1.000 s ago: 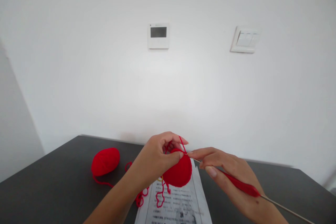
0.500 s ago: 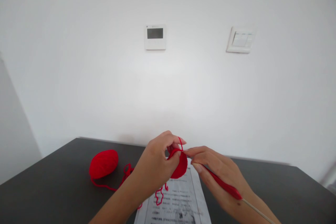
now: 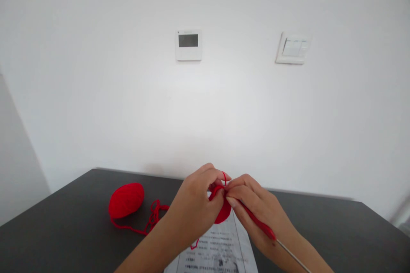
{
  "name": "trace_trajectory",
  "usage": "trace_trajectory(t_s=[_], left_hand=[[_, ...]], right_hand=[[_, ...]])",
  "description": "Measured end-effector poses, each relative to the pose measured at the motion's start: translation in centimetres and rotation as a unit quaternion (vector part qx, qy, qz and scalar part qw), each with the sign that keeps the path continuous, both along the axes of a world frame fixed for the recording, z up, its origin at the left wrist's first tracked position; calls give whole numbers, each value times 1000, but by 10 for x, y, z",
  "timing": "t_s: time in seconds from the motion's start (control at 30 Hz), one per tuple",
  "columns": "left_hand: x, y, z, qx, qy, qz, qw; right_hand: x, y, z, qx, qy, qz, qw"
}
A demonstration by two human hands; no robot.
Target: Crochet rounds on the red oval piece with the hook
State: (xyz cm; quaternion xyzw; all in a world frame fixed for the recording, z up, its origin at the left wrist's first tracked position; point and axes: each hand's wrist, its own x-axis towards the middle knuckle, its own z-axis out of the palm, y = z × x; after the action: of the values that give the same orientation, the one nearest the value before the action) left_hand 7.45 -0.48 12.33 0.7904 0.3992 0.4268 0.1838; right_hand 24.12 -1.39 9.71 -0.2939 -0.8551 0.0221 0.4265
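Observation:
My left hand [image 3: 201, 196] pinches a small round piece of red crochet work [image 3: 223, 213] between thumb and fingers. A strand of red yarn [image 3: 225, 178] runs over its raised index finger. Held like a pen in my right hand [image 3: 259, 209] is a crochet hook [image 3: 261, 225] with a red grip and a thin metal shaft pointing back towards me. The hook's tip meets the work's upper edge, hidden behind my fingers. To the left lies a red ball of yarn [image 3: 126, 200], its loose strand [image 3: 153, 215] trailing in loops behind my left forearm.
A printed sheet of paper [image 3: 218, 251] lies on the dark table [image 3: 73, 222] beneath my hands, with a red yarn tail [image 3: 194, 245] over it. On the white wall behind are a thermostat panel [image 3: 188, 45] and a light switch [image 3: 293, 49].
My left hand and the crochet work have shifted slightly right and down. My right hand has moved a little left, so both hands are closer, and the hook has slid inward.

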Motion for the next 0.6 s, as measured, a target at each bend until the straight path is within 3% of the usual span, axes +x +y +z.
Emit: trace_trajectory(t_s=[0.3,0.47,0.6], left_hand=[[-1,1,5,-29,-26,4,999],[-4,-2,9,-78,-88,5,993],[-8,0,8,-128,-150,-18,980]], right_hand=[[-2,6,-2,51,3,-8,999],[-3,5,-4,102,1,-39,994],[-1,7,-6,133,2,-28,991]])
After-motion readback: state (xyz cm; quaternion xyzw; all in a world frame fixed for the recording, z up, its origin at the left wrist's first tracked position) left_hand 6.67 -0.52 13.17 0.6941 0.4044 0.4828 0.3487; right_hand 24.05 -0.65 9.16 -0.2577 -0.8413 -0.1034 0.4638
